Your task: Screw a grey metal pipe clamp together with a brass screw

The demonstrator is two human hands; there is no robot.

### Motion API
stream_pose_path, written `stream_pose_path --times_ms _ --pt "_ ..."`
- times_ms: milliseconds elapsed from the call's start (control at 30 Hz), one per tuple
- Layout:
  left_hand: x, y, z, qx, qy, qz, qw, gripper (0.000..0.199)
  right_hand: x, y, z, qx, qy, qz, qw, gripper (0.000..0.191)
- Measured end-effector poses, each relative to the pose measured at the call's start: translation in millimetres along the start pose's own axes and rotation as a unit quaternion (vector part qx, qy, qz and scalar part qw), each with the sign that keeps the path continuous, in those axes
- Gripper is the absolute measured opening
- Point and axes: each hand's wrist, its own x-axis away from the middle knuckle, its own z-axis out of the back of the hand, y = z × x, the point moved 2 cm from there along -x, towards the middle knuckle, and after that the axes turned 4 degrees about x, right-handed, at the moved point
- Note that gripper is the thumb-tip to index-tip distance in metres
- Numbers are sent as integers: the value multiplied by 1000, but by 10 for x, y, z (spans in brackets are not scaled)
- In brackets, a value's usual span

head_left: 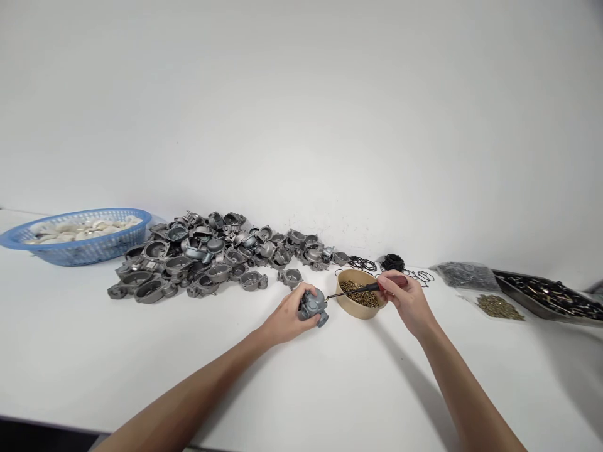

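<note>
My left hand (288, 317) is closed around a grey cast-metal bowl-shaped part (313, 305), its rounded side up, just above the white table. In my right hand (406, 301) is a screwdriver (365, 288) with a red and black handle, held nearly level. Its tip meets the right side of the metal part, where a small brass-coloured piece (326, 299) shows. Below the screwdriver shaft stands a round tan bowl (358, 310) holding many small brass-coloured screw-like pieces (360, 295). My fingers hide the left side of the metal part.
A heap of similar grey metal parts (217, 251) spreads along the wall to the left. Beyond it is a blue basket (89, 253) of white pieces. Black rings (392, 262), a clear bag (466, 275), brass pieces (500, 307) and a metal tray (541, 307) lie rightward.
</note>
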Motion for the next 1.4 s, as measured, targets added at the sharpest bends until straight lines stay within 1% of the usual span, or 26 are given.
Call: stream_pose_path --times_ms 300,967,1200,1400 --pt "-2 -7 2 -9 0 2 1000 37 -1 -36 -1 12 3 0 1000 30" --pt "-1 15 7 -4 -3 6 1000 38 13 8 -21 16 -11 -8 1000 30" --pt "1 17 9 3 -5 10 1000 39 9 22 -18 9 -9 -10 1000 27" --pt "-1 22 10 2 -10 16 1000 40 7 30 -23 10 -6 -17 1000 30"
